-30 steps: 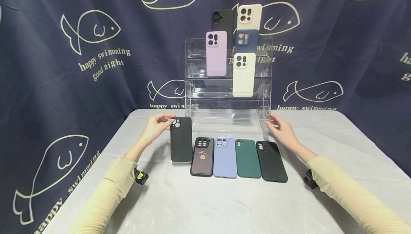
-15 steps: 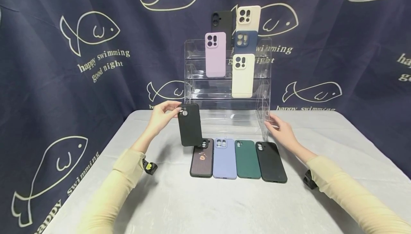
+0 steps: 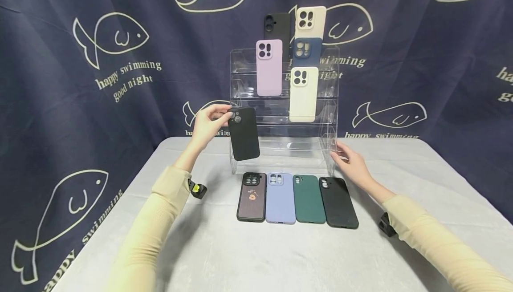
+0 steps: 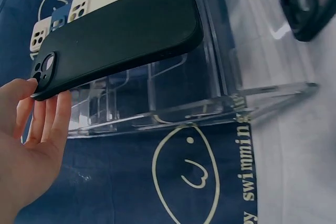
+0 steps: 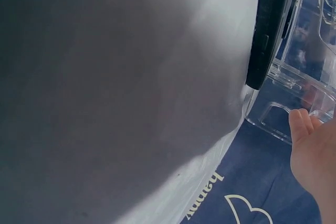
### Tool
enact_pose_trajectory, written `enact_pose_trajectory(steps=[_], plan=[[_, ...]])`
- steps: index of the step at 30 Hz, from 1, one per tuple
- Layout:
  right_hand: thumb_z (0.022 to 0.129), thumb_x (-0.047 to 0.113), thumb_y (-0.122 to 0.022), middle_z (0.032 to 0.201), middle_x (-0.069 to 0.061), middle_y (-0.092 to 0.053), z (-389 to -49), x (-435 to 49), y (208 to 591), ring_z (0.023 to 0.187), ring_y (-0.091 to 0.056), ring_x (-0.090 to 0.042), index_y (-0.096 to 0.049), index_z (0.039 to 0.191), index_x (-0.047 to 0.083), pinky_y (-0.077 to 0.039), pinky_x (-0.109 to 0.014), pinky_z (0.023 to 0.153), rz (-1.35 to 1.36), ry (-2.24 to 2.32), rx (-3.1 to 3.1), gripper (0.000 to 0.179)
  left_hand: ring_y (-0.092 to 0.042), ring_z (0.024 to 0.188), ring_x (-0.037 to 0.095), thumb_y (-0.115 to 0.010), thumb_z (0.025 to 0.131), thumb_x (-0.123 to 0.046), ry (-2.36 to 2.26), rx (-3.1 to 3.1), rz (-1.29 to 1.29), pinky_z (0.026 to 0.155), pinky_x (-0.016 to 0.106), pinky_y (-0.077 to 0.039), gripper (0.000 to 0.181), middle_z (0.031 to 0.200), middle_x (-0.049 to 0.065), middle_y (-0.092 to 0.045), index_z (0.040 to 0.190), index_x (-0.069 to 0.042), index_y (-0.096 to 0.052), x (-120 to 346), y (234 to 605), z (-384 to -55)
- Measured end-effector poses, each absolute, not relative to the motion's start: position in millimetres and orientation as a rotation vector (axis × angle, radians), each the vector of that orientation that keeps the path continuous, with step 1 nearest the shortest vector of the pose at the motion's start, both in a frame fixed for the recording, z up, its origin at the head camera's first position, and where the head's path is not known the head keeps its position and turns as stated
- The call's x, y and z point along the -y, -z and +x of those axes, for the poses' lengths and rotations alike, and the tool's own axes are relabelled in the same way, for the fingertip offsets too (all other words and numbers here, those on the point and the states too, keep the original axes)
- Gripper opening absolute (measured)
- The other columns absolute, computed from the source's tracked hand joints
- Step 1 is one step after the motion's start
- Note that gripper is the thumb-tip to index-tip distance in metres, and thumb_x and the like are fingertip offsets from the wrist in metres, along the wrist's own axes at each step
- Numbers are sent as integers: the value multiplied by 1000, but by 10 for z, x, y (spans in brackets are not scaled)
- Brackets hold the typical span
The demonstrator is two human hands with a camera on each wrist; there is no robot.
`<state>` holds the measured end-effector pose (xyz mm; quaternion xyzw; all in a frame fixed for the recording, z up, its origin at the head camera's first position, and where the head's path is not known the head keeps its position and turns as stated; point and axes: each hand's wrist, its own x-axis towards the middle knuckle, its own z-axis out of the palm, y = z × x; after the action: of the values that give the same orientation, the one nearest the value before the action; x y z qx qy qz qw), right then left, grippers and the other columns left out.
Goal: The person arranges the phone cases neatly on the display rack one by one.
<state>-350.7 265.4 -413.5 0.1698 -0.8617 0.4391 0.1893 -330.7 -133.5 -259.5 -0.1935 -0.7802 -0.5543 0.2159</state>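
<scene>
My left hand pinches a black phone case by its camera-cutout corner, thumb on the outer face and fingers behind. The case is held up in front of the left side of a clear tiered display rack, above the table. In the left wrist view the black case spans the upper middle, its far end out of the grasp. My right hand touches the rack's right side near its base. In the right wrist view, straight fingers of the right hand rest against the clear side panel.
Higher tiers bear lilac, cream, blue, white and black cases. Before the rack lie a patterned case, a periwinkle one, a green one and another black one.
My left hand has lifted the black phone case up and rightward, from beside the row of cases to in front of the rack. The right hand has stayed at the rack's side.
</scene>
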Motion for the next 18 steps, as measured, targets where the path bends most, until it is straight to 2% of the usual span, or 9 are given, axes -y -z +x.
enact_pose_trajectory(steps=[6, 12, 14, 18], plan=[[95, 22, -56, 130, -27, -52, -3506, -2665, 4128, 109, -58, -41, -43, 136, -5, -50, -39, 91, 459, -1225, 2434, 50, -64, 70, 7, -65, 85, -1, 1519, 2129, -544, 70, 25, -60, 26, 101, 27, -63, 108, 11, -64, 1231, 2479, -3381], [95, 23, -55, 131, -28, -51, -3506, -2666, 4115, 110, -57, -41, -42, 136, -5, -50, -34, 92, 460, -1225, 2441, 51, -67, 70, 16, -66, 86, -3, 1431, 2110, -530, 65, 17, -57, 25, 102, 25, -67, 108, 7, -66, 1146, 2356, -3472], [95, 23, -55, 131, -28, -51, -3504, -2663, 4115, 110, -57, -41, -42, 136, -5, -50, -29, 91, 469, -1227, 2439, 51, -67, 70, 14, -66, 85, -4, 1434, 2100, -522, 65, 16, -56, 25, 102, 24, -67, 108, 7, -66, 1122, 2318, -3521], [95, 22, -55, 132, -27, -50, -3510, -2653, 4128, 110, -57, -40, -42, 136, -6, -49, -19, 90, 470, -1231, 2435, 51, -64, 69, 2, -69, 84, -8, 1470, 2073, -484, 62, 15, -56, 25, 102, 20, -69, 107, 3, -67, 1109, 2302, -3732]])
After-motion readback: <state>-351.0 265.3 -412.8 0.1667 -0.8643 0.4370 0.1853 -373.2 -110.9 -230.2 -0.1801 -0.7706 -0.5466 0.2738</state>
